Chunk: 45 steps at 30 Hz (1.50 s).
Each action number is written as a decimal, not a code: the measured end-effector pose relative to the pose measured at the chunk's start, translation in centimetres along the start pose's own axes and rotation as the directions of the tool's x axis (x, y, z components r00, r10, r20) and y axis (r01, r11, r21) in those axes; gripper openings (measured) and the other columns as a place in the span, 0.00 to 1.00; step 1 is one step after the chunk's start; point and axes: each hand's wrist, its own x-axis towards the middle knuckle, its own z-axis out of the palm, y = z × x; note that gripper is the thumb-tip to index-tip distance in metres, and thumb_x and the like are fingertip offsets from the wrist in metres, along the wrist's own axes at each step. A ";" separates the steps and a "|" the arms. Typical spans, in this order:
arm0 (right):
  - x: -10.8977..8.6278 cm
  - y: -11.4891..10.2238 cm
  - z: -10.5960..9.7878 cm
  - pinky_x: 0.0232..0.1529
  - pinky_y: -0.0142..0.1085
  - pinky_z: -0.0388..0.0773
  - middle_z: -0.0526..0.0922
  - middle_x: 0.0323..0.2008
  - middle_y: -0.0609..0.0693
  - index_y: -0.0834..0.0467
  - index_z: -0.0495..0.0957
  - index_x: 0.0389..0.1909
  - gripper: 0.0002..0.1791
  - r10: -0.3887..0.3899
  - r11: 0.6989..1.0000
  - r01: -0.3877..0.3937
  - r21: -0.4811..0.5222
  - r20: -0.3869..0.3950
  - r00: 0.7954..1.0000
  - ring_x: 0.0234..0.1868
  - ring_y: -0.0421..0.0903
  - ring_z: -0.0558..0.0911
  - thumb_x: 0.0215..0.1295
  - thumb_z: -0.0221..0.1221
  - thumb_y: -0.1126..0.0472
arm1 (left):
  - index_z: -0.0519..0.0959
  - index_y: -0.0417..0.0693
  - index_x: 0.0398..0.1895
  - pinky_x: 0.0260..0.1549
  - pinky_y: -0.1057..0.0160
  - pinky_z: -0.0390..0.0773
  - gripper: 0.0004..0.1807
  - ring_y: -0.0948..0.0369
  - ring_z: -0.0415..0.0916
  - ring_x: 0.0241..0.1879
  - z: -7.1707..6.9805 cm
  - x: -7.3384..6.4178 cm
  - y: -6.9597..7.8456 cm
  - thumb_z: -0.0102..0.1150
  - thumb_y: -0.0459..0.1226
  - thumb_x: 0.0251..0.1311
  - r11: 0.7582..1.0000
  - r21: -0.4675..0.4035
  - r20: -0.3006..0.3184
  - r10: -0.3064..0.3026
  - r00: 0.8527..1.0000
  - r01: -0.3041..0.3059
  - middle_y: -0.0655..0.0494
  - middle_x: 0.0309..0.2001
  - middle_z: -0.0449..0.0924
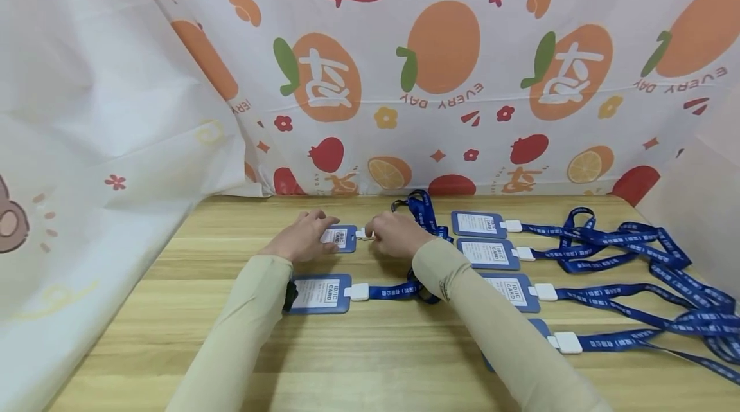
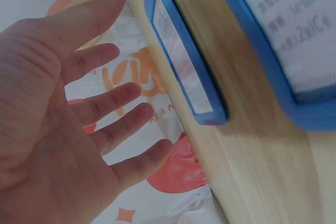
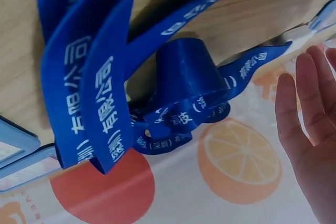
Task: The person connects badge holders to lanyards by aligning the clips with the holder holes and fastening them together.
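A blue ID card holder point(image 1: 345, 238) lies on the table near its back edge. My left hand point(image 1: 303, 237) is at its left end, and in the left wrist view the fingers point(image 2: 118, 98) are spread and fairly straight, holding nothing. At the holder's right end, my right hand point(image 1: 396, 234) pinches the white clip point(image 1: 362, 233) of its lanyard; the thumb is hidden. From there the blue lanyard point(image 3: 249, 69) runs into a looped heap beside the hand. Nearer me lies another card holder point(image 1: 320, 294) with a white clip, partly covered by my left wrist.
On the right, several card holders point(image 1: 488, 252) lie in a column, their blue lanyards point(image 1: 630, 245) trailing right in tangled loops. My right sleeve point(image 1: 491, 315) covers part of the nearest ones. A fruit-printed curtain point(image 1: 376, 129) hangs behind the wooden table point(image 1: 370, 360).
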 end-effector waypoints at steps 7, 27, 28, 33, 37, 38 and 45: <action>0.3 0.3 0.4 0.54 0.42 0.78 0.85 0.48 0.54 0.60 0.85 0.52 0.13 0.031 0.998 -0.033 -0.053 -0.039 0.999 0.51 0.50 0.82 0.69 0.63 0.64 | 0.69 0.44 0.73 0.62 0.36 0.67 0.34 0.41 0.60 0.66 0.4 0.5 -0.6 0.67 0.43 0.66 0.999 -0.009 0.041 -0.035 0.999 0.035 0.38 0.69 0.65; 0.4 1.1 1.2 0.59 0.44 0.76 0.80 0.56 0.55 0.57 0.83 0.56 0.15 0.081 0.992 -0.083 -0.091 -0.033 0.996 0.57 0.52 0.79 0.70 0.63 0.63 | 0.69 0.45 0.73 0.64 0.33 0.62 0.38 0.39 0.56 0.70 1.3 1.4 -1.3 0.69 0.46 0.62 0.993 -0.090 0.067 -0.063 0.996 0.069 0.37 0.73 0.60; 0.3 1.2 1.3 0.60 0.44 0.75 0.80 0.56 0.56 0.58 0.83 0.57 0.16 0.078 0.993 -0.081 -0.085 -0.030 0.996 0.57 0.52 0.78 0.70 0.63 0.63 | 0.69 0.45 0.73 0.63 0.33 0.63 0.38 0.39 0.56 0.70 1.3 1.5 -1.3 0.69 0.47 0.62 0.994 -0.089 0.070 -0.063 0.996 0.069 0.37 0.73 0.60; 0.5 1.1 1.3 0.61 0.44 0.74 0.79 0.59 0.56 0.58 0.81 0.60 0.18 0.043 0.997 -0.046 -0.060 -0.035 0.998 0.59 0.52 0.78 0.70 0.64 0.63 | 0.68 0.46 0.74 0.62 0.32 0.64 0.39 0.39 0.57 0.68 1.2 1.6 -1.3 0.69 0.48 0.62 0.993 -0.068 0.073 -0.087 0.994 0.092 0.37 0.72 0.61; 0.6 1.1 1.5 0.63 0.43 0.73 0.78 0.61 0.55 0.57 0.80 0.62 0.20 0.053 0.998 -0.053 -0.046 -0.019 0.998 0.62 0.52 0.77 0.71 0.64 0.62 | 0.67 0.45 0.74 0.62 0.32 0.64 0.39 0.39 0.57 0.68 1.2 1.7 -1.3 0.68 0.50 0.63 0.994 -0.048 0.084 -0.098 0.992 0.102 0.36 0.72 0.61; 0.6 1.1 1.6 0.63 0.43 0.72 0.78 0.62 0.55 0.56 0.79 0.63 0.21 0.058 0.998 -0.059 -0.037 -0.009 0.998 0.63 0.52 0.77 0.71 0.64 0.62 | 0.67 0.45 0.74 0.62 0.32 0.64 0.40 0.39 0.57 0.68 1.2 1.7 -1.3 0.68 0.50 0.63 0.994 -0.045 0.088 -0.098 0.991 0.102 0.36 0.72 0.61; 0.7 1.3 2.0 0.64 0.42 0.72 0.80 0.61 0.53 0.56 0.80 0.62 0.20 0.063 0.998 -0.063 -0.012 0.018 0.998 0.63 0.50 0.77 0.71 0.63 0.63 | 0.70 0.43 0.72 0.61 0.36 0.68 0.35 0.41 0.61 0.64 1.3 1.8 -1.2 0.68 0.46 0.65 0.996 -0.026 0.084 -0.088 0.993 0.090 0.37 0.68 0.65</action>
